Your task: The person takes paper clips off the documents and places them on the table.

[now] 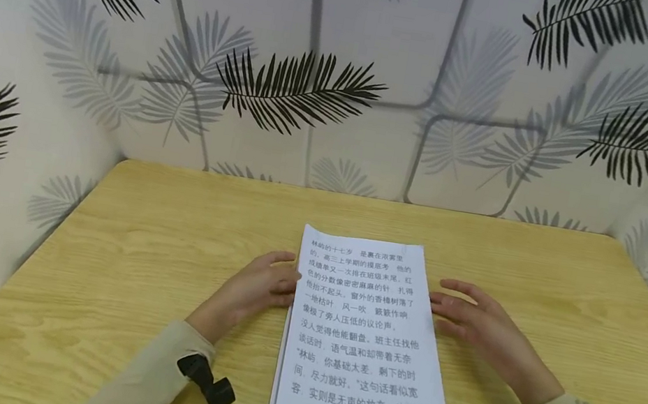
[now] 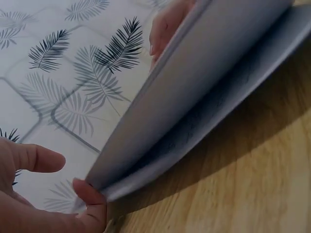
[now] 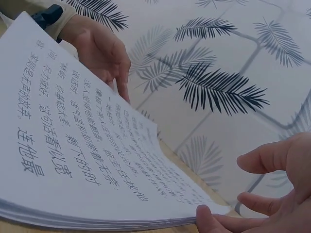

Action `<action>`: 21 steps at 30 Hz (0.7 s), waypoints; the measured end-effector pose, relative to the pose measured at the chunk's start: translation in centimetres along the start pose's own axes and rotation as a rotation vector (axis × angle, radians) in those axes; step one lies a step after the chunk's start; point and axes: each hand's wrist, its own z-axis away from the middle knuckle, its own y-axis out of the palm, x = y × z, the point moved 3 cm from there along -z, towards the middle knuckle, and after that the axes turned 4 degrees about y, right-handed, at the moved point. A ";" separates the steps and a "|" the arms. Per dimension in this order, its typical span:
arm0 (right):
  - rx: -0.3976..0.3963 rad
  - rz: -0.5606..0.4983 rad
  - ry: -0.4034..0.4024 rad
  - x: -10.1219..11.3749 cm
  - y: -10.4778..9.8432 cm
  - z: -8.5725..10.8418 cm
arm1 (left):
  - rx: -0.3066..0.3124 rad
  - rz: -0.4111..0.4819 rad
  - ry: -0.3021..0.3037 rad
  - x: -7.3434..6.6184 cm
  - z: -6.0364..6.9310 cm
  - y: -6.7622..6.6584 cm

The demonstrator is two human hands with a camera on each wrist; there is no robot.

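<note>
A stack of white sheets printed with Chinese text (image 1: 361,349) lies on the wooden table, its near part slightly fanned at the left edge. The left hand (image 1: 256,287) touches the stack's left edge with its fingers; in the left wrist view the fingers (image 2: 92,199) meet the sheets' edge, where a gap shows between upper and lower sheets. At the right edge, the right hand (image 1: 485,330) has its fingertips beside the paper. In the right wrist view a fingertip (image 3: 206,218) touches the stack's edge, with the thumb held apart.
The wooden table (image 1: 168,220) extends around the stack on both sides. Behind it stands a pale wall covering (image 1: 357,151) with dark and grey leaf prints. Black straps (image 1: 206,381) sit on both sleeved wrists.
</note>
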 end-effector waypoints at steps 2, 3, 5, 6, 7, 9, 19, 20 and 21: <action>0.003 -0.004 -0.008 -0.1 0.3 -0.1 | 0.026 -0.088 0.023 0.2 0.0 0.1; 0.007 -0.005 -0.012 -0.1 0.4 -0.1 | 0.035 -0.134 0.038 0.3 0.0 0.1; 0.021 -0.014 -0.011 -0.3 0.8 -0.1 | 0.049 -0.238 0.079 0.5 0.2 0.3; 0.030 -0.017 -0.008 -0.4 1.0 0.0 | 0.043 -0.295 0.101 0.5 0.4 0.3; 0.041 -0.023 -0.007 -0.5 1.2 0.1 | 0.036 -0.340 0.123 0.5 0.6 0.4; 0.063 -0.035 -0.008 -0.6 1.6 0.2 | 0.012 -0.406 0.163 0.5 1.0 0.5; 0.061 0.040 -0.066 0.3 2.4 0.2 | -0.076 -0.342 0.208 0.1 0.9 0.3; 0.035 0.076 -0.076 0.5 2.4 0.2 | -0.076 -0.308 0.204 0.1 0.8 0.2; 0.003 0.115 -0.092 0.9 2.4 0.1 | -0.074 -0.272 0.207 0.0 0.8 0.1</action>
